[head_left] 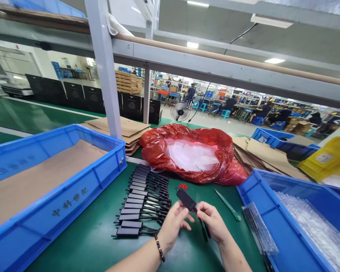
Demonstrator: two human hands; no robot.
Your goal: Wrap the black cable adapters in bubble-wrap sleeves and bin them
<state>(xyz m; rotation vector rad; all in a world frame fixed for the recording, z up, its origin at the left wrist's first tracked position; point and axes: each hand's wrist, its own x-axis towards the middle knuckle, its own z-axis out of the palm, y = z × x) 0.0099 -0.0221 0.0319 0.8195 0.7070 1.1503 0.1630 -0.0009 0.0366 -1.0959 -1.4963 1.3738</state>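
A small black rectangular box with cables [186,199] is tilted above the green table. My right hand [212,221] pinches it at its lower, cable end, and dark leads hang below those fingers. Close by its lower left edge is my left hand [174,223], with fingers loosely curled and apart; whether they touch the box I cannot tell. To the left, several similar black boxes [128,231] lie in a row, their cables pointing right. Small red pieces [183,186] show just behind the held box. A green utility knife [228,205] rests to the right.
A red plastic bag [155,145] with white sheets or pouches stands behind my hands. Blue bins flank me: one cardboard-lined [102,172], one with bubble wrap [260,189]. A bubble-wrapped packet [259,226] leans by the right bin. A metal post [104,68] rises at left.
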